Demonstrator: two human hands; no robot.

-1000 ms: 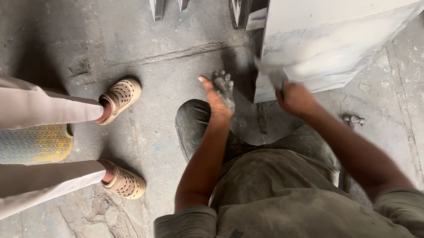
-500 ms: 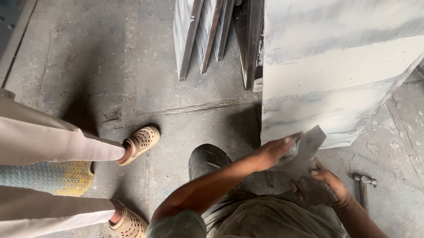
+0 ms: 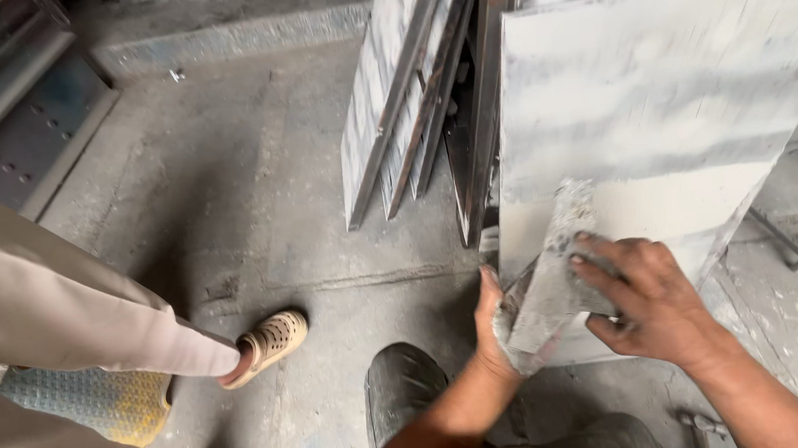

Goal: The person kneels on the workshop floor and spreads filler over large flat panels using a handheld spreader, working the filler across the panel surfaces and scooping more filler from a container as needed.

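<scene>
My right hand (image 3: 646, 302) presses a flat grey putty-smeared scraper blade (image 3: 552, 269) against the lower face of a large pale metal panel (image 3: 672, 111). My left hand (image 3: 492, 325) cups the lower end of the same blade, thumb up along the panel's left edge. The panel face shows streaks of grey filler. My dark shoe (image 3: 401, 388) rests on the floor below my left forearm.
Several thin metal sheets (image 3: 400, 102) lean upright left of the panel. Another person's trouser leg (image 3: 68, 303) and perforated tan shoe (image 3: 271, 340) stand at left, beside a yellow-blue mat (image 3: 93, 404). Metal beams (image 3: 7, 111) lie top left. A hammer head (image 3: 698, 423) lies bottom right on the concrete floor.
The view has tilted up, showing more of the panel and leaning sheets. Both hands have risen from the floor area and brought the blade onto the panel face.
</scene>
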